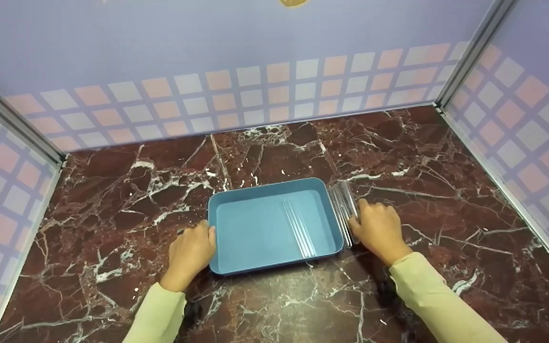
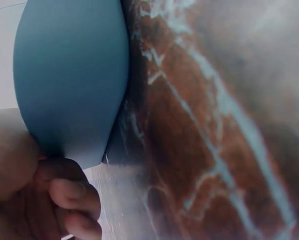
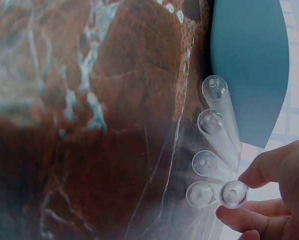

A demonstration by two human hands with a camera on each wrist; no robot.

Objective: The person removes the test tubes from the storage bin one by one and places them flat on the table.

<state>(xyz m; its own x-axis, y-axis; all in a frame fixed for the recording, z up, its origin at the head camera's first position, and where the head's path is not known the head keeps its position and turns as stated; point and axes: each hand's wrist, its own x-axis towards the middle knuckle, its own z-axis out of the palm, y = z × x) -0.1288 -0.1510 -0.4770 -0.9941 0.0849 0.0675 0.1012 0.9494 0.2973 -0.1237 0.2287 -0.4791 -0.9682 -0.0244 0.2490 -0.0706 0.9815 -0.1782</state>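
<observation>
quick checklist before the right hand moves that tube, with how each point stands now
1. Tray upright, open side up: ok.
2. Left hand steadying the tray: ok, at its left side.
3. Right hand pinching one tube: ok.
4. Pinched tube free of the four other tubes: cannot tell, it sits close to them.
5. Room in the tray: ok, its left part is bare.
6. Count inside the tray: cannot tell, only bright streaks show.
</observation>
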